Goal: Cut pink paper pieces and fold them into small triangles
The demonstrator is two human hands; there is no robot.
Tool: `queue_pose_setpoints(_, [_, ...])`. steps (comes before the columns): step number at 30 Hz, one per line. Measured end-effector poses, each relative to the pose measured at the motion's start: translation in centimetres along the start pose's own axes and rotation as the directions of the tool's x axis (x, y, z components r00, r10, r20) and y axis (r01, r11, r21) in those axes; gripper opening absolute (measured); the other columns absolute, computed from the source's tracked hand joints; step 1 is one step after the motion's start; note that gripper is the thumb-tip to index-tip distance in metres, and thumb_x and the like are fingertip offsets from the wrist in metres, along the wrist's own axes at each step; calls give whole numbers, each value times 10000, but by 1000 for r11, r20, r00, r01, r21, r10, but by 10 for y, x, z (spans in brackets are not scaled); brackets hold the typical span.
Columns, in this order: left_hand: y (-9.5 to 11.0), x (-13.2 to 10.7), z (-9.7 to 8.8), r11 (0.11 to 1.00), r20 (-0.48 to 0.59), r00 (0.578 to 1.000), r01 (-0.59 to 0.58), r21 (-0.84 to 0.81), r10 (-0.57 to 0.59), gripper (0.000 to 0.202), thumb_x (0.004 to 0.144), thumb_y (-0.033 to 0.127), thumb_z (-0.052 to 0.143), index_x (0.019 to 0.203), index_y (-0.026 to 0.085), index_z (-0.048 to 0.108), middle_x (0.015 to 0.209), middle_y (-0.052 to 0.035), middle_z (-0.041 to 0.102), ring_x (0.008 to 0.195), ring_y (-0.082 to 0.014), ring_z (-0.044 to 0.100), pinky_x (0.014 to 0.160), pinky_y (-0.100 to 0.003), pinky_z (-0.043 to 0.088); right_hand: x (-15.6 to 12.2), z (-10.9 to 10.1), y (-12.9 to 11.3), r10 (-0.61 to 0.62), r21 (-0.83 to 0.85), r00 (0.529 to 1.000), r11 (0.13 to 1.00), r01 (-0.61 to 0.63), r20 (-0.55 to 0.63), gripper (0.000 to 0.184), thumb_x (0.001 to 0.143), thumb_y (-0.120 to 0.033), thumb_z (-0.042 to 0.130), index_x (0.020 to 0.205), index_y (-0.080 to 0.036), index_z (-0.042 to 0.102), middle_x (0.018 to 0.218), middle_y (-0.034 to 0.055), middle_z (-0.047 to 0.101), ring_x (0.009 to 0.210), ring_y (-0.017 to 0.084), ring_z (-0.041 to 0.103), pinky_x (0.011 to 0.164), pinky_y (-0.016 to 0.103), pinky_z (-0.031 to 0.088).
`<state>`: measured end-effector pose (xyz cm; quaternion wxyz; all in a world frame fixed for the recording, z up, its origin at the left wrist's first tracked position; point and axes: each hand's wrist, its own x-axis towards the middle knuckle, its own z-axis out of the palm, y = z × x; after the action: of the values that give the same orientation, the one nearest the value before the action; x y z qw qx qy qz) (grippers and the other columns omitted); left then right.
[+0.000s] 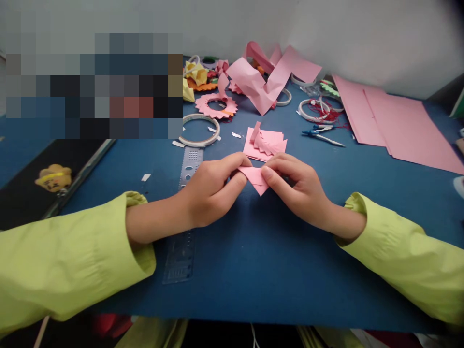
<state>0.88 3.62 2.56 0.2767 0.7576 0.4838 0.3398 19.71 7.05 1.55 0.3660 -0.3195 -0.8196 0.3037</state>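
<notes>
A small folded piece of pink paper (256, 178), with one corner pointing down toward me, is held between both hands above the blue table. My left hand (217, 188) pinches its left corner between thumb and fingers. On the right edge, my right hand (302, 186) grips it the same way, thumb on the near face. Just beyond my fingertips lies a stack of pink paper squares (250, 147), and a row of interlocked folded pink pieces (266, 145) rests on top. A clear plastic ruler (179, 263) lies partly under my left forearm.
Rolls of white tape (199, 143), a finished-looking pink paper ring (203, 107) and crumpled pink sheets (259, 87) lie toward the wall. A blue compass (322, 134) and large pink sheets (409, 128) are at right. A dark case with a yellow figure (54, 178) sits left.
</notes>
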Motion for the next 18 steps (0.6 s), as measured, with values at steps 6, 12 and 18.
queue_pose_setpoints(6, [1, 2, -3, 958, 124, 991, 89, -272, -57, 252, 889, 201, 369, 666, 165, 481, 548, 52, 474, 510, -78, 436, 501, -202, 350, -5, 1, -3, -228, -88, 973, 970, 225, -28, 263, 839, -298, 634, 1051, -142, 620, 920, 77, 661, 761, 140, 573, 706, 272, 473])
queue_pose_setpoints(12, [1, 2, -3, 843, 216, 976, 131, -521, -18, 197, 925, 204, 406, 751, 160, 485, 565, 53, 450, 513, -71, 411, 485, -195, 339, -3, -1, -4, -28, 22, 997, 999, 30, -72, 223, 918, -259, 526, 787, -138, 659, 607, -24, 594, 529, 52, 494, 523, 176, 393])
queue_pose_setpoints(18, [0, -1, 2, 860, 157, 988, 65, -507, 17, 176, 967, 267, 388, 899, 150, 502, 606, 41, 449, 526, -85, 418, 488, -212, 355, -1, -2, -5, 50, 130, 998, 991, -44, -44, 224, 916, -254, 527, 764, -124, 627, 577, -36, 536, 508, 41, 464, 478, 173, 348])
